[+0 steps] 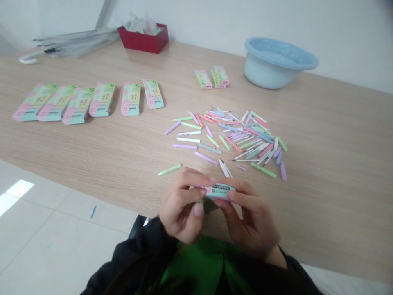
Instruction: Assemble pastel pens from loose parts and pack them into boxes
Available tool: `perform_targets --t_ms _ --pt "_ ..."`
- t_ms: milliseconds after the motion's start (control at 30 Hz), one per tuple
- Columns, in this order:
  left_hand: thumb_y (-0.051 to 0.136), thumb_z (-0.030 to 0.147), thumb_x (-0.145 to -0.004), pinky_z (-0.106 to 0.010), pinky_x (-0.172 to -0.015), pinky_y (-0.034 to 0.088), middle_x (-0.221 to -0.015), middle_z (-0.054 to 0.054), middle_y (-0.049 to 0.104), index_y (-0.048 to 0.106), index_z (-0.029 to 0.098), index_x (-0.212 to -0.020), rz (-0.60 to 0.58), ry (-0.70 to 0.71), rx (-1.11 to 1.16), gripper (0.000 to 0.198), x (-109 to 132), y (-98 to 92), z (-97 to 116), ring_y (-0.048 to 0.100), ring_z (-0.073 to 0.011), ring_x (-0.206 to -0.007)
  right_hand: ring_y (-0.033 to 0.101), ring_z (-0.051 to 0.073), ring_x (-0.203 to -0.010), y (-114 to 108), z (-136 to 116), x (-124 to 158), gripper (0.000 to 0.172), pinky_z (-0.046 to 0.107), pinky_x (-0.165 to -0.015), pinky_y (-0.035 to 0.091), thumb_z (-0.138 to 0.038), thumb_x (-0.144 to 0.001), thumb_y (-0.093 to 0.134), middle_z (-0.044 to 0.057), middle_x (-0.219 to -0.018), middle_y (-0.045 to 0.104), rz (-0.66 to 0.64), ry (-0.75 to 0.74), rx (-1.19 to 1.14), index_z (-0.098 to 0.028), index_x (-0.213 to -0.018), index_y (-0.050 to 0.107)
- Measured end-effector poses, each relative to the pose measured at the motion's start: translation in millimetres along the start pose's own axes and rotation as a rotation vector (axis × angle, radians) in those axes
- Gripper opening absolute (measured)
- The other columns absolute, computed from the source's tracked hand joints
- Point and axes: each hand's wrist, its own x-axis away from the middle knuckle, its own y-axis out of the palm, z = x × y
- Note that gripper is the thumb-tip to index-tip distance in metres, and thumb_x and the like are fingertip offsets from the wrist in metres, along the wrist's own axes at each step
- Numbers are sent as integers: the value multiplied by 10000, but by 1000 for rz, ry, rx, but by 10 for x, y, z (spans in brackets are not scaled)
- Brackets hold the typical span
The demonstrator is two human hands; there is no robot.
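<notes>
Between my two hands is a small pastel pen box (pixel 218 191), pink at the left and mint green at the right, with dark print on the side facing me. My left hand (pixel 186 207) grips its left end with bent fingers. At its right end, the thumb and fingers of my right hand (pixel 253 219) pinch it. The box is held low over the table's near edge. Just beyond my hands lies a loose heap of pen parts (pixel 245 135): coloured barrels, white pieces and thin refills. One green barrel (pixel 170 169) rests apart, left of the heap.
Several flattened-looking pastel boxes (pixel 101 99) lie in a row at the left. Smaller closed boxes (pixel 203 79) stand farther back. A light blue basin (pixel 273 65), a red box (pixel 144 40) with plastic bags, and a clear umbrella (pixel 80 43) line the back.
</notes>
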Motion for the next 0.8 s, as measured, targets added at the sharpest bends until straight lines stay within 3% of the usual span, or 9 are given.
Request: perform_targets --t_ms 100,200,367,500,567,667,733,800 --pt "486 188 -996 -351 -744 544 -1076 -83 671 624 174 -1071 5 98 53 158 -78 -10 37 651 -182 -907 682 198 -1135 5 24 21 646 345 -856 640 24 -868 624 29 -1241 662 12 -21 24 -382 -1361 528" --pt "496 160 -970 -370 -757 549 -1060 -110 661 629 143 -1075 -6 60 127 170 -85 -11 42 646 -207 -923 692 206 -1107 15 19 10 590 360 -831 653 -33 -888 635 28 -1225 669 42 22 41 -394 -1338 511" --pt "515 190 -958 -369 -725 556 -1005 -90 655 592 175 -1205 78 10 185 259 -47 28 67 637 -217 -893 748 200 -924 31 -59 -14 420 323 -770 669 -133 -891 663 26 -1064 734 -11 162 197 -331 -1248 566" --pt "450 149 -1002 -354 -756 550 -1044 -98 641 630 175 -1133 -46 4 63 225 -85 -31 173 631 -207 -918 761 251 -984 54 22 145 606 358 -768 675 -202 -857 694 45 -1189 744 -135 284 260 -338 -1401 464" --pt "434 164 -1017 -347 -782 541 -1075 -107 626 628 169 -1142 -136 -15 25 231 -123 -151 208 627 -208 -943 772 270 -953 4 83 218 459 356 -728 675 -252 -860 683 18 -1100 786 -255 386 205 -375 -1291 584" --pt "440 239 -1033 -388 -935 492 -1207 -133 576 583 184 -1239 -226 -135 -68 257 -232 -467 175 570 -249 -1121 784 294 -903 -192 116 181 193 379 -730 668 -353 -866 684 29 -997 815 -335 553 143 -351 -1055 728" --pt "442 303 -1050 -376 -946 461 -1227 -112 556 556 224 -1250 -241 -278 -59 243 -361 -714 112 535 -243 -1153 785 297 -882 -345 88 25 203 392 -756 660 -389 -832 725 52 -971 817 -282 658 97 -309 -1018 742" --pt "466 412 -1047 -351 -896 459 -1149 -78 580 570 244 -1190 -363 -449 26 244 -518 -902 51 556 -227 -1083 781 288 -889 -434 41 -241 288 393 -776 653 -429 -811 752 69 -985 812 -129 722 20 -279 -1054 720"
